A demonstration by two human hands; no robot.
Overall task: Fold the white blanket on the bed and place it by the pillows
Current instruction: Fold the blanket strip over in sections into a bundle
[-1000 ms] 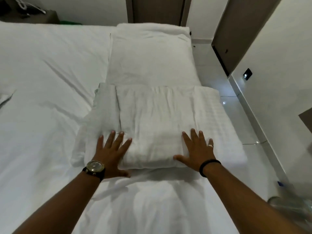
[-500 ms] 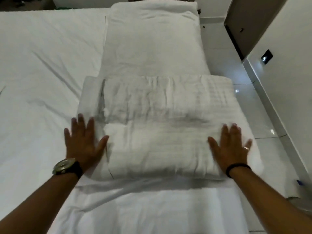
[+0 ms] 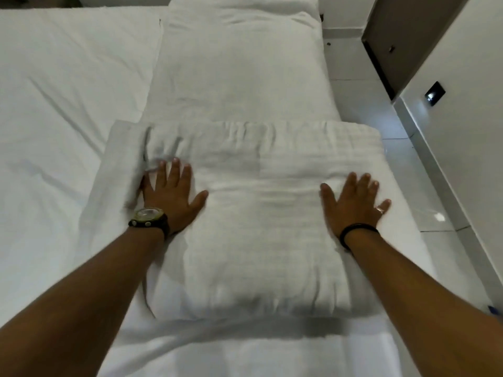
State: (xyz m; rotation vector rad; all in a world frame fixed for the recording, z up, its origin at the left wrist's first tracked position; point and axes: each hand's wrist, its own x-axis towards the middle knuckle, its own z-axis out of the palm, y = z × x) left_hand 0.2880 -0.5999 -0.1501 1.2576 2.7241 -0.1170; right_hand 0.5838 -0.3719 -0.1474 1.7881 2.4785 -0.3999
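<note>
Left of centre: left hand (image 3: 170, 195), watch (image 3: 148, 216) on wrist, palm down, fingers spread flat on folded white blanket (image 3: 261, 213), gripping nothing. Right of centre: right hand (image 3: 355, 204) likewise flat. Blanket touching pillow (image 3: 239, 66) above.

A bedroom, probably in a hotel or guest house. We see a wide bed (image 3: 62, 110) dressed wholly in plain white sheeting; a white pillow (image 3: 239, 69) lies at its far end, and a folded white blanket (image 3: 261, 213) rests just in front of it; beside the bed we note a glossy, pale tiled floor (image 3: 424, 186) that reflects the room lights; a smooth white wall (image 3: 468, 126) carries a small dark switch plate (image 3: 434, 93); a dark brown door or wardrobe panel (image 3: 402, 42) stands beyond; the uniform linen and bare finishes suggest rented lodging.
</note>
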